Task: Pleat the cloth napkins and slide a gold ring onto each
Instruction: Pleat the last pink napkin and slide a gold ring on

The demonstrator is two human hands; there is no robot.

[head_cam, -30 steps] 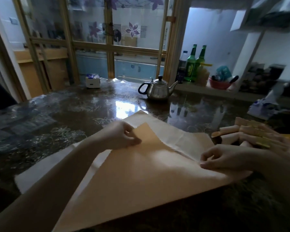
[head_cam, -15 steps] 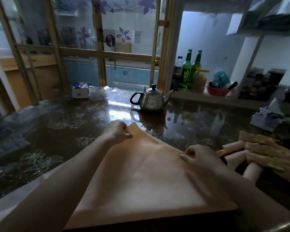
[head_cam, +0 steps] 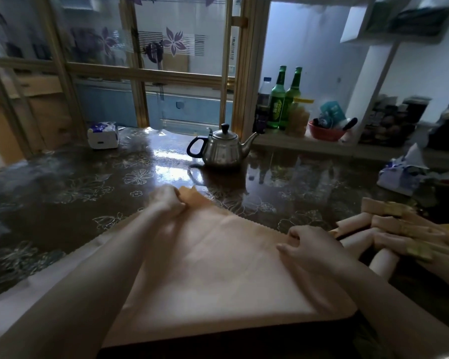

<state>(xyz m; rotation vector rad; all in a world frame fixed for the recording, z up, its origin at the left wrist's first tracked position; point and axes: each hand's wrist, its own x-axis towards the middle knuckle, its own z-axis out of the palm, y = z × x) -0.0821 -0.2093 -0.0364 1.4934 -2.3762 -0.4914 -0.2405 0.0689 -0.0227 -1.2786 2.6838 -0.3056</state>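
While left hand [head_cam: 166, 201], right hand [head_cam: 310, 245] pinch edge, peach napkin [head_cam: 218, 277] flat, creased.

Overall illumination is dim. Daylight enters through the glazed partition [head_cam: 166, 47] at upper centre and the white opening at upper right. It produces a bright glare patch on the glossy tabletop [head_cam: 62, 203], just left of the teapot [head_cam: 222, 149]. The napkin [head_cam: 218, 268] is the lightest foreground surface; the lower edge lies in shadow. Wide-angle distortion tilts the uprights at upper left. The shelf [head_cam: 399, 125] at right is soft and blurred.
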